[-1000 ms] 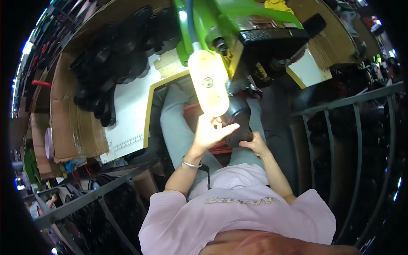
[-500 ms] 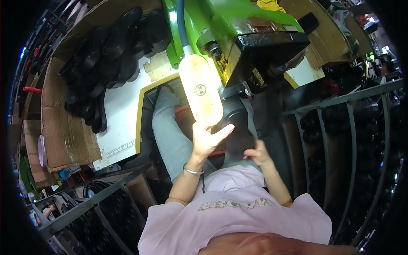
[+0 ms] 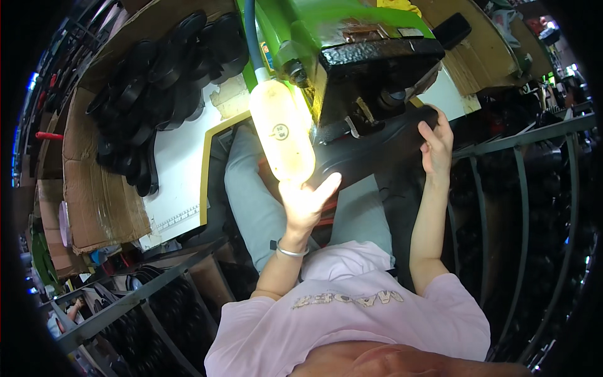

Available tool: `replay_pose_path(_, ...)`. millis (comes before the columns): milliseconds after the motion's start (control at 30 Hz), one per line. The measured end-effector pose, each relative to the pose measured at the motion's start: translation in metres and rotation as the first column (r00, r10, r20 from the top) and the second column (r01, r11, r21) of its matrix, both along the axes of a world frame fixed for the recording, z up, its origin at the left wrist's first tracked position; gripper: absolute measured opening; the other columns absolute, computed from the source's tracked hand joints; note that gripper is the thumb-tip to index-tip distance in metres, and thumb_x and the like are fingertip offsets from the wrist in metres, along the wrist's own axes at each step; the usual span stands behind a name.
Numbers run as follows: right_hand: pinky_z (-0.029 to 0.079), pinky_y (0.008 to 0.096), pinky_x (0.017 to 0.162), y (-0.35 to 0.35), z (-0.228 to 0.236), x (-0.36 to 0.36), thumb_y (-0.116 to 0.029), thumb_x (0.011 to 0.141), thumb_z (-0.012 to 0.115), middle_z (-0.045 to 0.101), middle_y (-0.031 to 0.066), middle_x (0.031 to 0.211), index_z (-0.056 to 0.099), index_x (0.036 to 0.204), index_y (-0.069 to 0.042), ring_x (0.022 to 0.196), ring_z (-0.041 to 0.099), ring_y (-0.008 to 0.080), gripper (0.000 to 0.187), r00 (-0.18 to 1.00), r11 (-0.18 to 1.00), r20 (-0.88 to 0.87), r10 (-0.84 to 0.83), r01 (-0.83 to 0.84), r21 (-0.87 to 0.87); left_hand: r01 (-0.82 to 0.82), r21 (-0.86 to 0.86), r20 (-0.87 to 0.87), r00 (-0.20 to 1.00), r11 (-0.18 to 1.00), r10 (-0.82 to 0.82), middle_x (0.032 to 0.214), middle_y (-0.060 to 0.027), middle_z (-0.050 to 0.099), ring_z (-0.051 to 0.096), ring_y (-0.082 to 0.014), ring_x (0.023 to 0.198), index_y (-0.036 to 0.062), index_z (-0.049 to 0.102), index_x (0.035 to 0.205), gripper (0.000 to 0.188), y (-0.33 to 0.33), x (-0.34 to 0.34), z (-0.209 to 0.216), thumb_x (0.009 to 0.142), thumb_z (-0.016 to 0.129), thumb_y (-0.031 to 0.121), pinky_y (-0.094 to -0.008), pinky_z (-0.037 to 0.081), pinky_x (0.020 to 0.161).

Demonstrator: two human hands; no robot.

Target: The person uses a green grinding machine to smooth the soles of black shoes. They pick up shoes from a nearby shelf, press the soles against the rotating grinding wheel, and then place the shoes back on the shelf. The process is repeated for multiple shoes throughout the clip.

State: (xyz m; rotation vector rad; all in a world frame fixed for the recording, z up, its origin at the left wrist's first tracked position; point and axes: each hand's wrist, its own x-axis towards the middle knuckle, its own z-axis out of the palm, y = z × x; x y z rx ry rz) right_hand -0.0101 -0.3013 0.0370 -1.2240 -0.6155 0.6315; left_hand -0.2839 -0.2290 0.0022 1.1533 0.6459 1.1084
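Observation:
A long black shoe sole point(image 3: 377, 149) lies crosswise below the head of a green machine point(image 3: 370, 25), over my lap. At its right end, my right hand point(image 3: 436, 139) grips the tip between thumb and fingers. My left hand point(image 3: 306, 201) is at the other end, its thumb stretched out along the sole's near edge. The glowing oblong lamp point(image 3: 286, 141) hides the fingers of that hand and part of the sole's left end. The black block of the machine's head point(image 3: 377, 72) hangs just beyond the sole.
Black shoe soles point(image 3: 169, 69) are heaped in a cardboard surround point(image 3: 100, 169) on the left. A white board point(image 3: 179, 169) with a yellow edge runs beside my left leg. Metal rails point(image 3: 521, 141) stand at the right, with more point(image 3: 135, 294) at lower left.
The sole has swung from pointing toward me to lying crosswise. My right hand has moved up and to the right with its tip. My left hand stays near the lamp.

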Motion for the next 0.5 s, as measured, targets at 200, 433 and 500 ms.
replay_pose_path(200,0.039,0.0151,0.045,0.004,0.002,-0.025,-0.001,0.076,0.077,0.06,0.005,0.106,0.054,0.12,-0.001,0.076,0.056,0.005,0.05,0.994,0.994,-0.016,0.105,-0.105,0.034,-0.121,-0.29,0.153,0.973,0.949,0.171,0.113,-0.0088,0.059,0.057,-0.0172,0.104,-0.0028,0.051,0.121,0.052,-0.025,-0.032,0.024,0.074,0.071,-0.011,-0.0314,0.045,0.094)
replay_pose_path(433,0.041,0.0172,0.051,0.004,-0.004,-0.008,-0.001,0.078,0.077,0.062,0.0046,0.097,0.054,0.118,0.0,0.074,0.056,0.0068,0.046,0.995,0.991,0.056,0.081,-0.086,0.106,-0.044,-0.241,0.115,0.991,0.97,0.073,0.114,-0.01,0.057,0.055,-0.0183,0.109,-0.0028,0.049,0.123,0.054,-0.029,-0.033,0.012,0.075,0.071,-0.013,-0.0325,0.046,0.096)
replay_pose_path(500,0.041,0.0169,0.051,0.013,0.001,0.001,-0.001,0.079,0.075,0.062,0.0042,0.097,0.054,0.119,0.0,0.075,0.056,0.0065,0.046,0.997,0.995,0.067,0.035,-0.041,0.087,-0.001,-0.16,0.095,0.995,0.987,0.016,0.113,-0.0109,0.059,0.058,-0.0182,0.106,-0.0033,0.048,0.125,0.053,-0.014,-0.023,0.002,0.077,0.071,-0.009,-0.0305,0.05,0.09)
